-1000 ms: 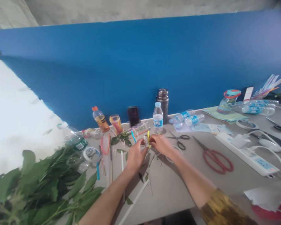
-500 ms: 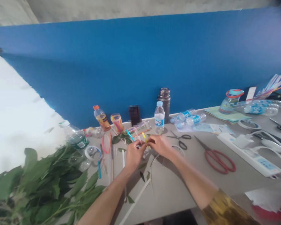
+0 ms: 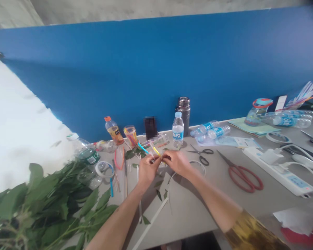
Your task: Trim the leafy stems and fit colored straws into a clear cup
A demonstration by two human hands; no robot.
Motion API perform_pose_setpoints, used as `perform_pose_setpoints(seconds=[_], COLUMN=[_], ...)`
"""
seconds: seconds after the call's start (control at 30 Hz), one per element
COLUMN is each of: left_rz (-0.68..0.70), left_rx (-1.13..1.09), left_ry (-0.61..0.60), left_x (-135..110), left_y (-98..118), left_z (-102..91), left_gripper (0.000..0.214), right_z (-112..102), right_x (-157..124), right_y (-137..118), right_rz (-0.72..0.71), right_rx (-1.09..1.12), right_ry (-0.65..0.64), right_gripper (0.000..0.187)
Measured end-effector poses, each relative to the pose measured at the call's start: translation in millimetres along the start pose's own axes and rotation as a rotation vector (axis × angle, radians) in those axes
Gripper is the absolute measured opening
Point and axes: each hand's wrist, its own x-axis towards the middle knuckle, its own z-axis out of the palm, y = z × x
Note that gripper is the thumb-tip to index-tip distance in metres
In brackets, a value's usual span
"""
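My left hand [image 3: 146, 170] and my right hand [image 3: 177, 161] meet above the middle of the grey table [image 3: 198, 205], fingers pinched together. Between them they hold a small bundle of coloured straws; a blue straw [image 3: 143, 148] and a yellow straw [image 3: 155, 150] stick out up and to the left. Small green leaves [image 3: 160, 193] and a white straw [image 3: 152, 222] lie on the table just below my hands. A thin white loop [image 3: 198, 165] lies right of my right hand.
A pile of leafy branches [image 3: 41, 208] fills the near left. Bottles [image 3: 177, 130], a steel flask [image 3: 184, 110], and a cup of straws [image 3: 130, 134] stand along the blue partition. Black scissors [image 3: 202, 155], red scissors [image 3: 241, 173] and a power strip [image 3: 281, 170] lie to the right.
The straws between my fingers have tilted from upright to leaning left. Both hands stay together, shifted slightly up and left.
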Motion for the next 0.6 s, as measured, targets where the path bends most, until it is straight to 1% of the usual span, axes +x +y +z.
perform_pose_setpoints(seconds=[0.1, 0.17, 0.23, 0.3, 0.37, 0.47, 0.53, 0.6], left_rz=[0.0, 0.008, 0.018, 0.021, 0.015, -0.016, -0.032, -0.036], left_rx=[-0.007, 0.003, 0.021, 0.028, 0.017, -0.018, -0.037, -0.044], left_ry=[-0.011, 0.007, 0.054, 0.102, 0.13, 0.128, 0.114, 0.102], left_x=[0, -1, 0, 0, 1, 0, -1, -2], left_y=[2, 7, 12, 16, 19, 23, 26, 28], left_z=[-2.0, -4.2, -7.2, -10.5, -13.6, -17.0, -18.7, -20.4], left_gripper=[0.024, 0.023, 0.023, 0.024, 0.026, 0.029, 0.031, 0.031], right_z=[0, 1, 3, 5, 10, 16, 20, 22], right_x=[0, 0, 0, 1, 2, 4, 5, 5], right_y=[0, 3, 7, 12, 17, 20, 20, 19], right_rz=[-0.018, -0.012, 0.024, 0.091, 0.185, 0.317, 0.346, 0.325], right_rx=[0.032, 0.066, 0.106, 0.179, 0.319, 0.594, 0.722, 0.794], right_ry=[0.002, 0.001, 0.0, -0.017, -0.06, -0.125, -0.123, -0.104], right_gripper=[0.007, 0.007, 0.007, 0.007, 0.012, 0.02, 0.025, 0.031])
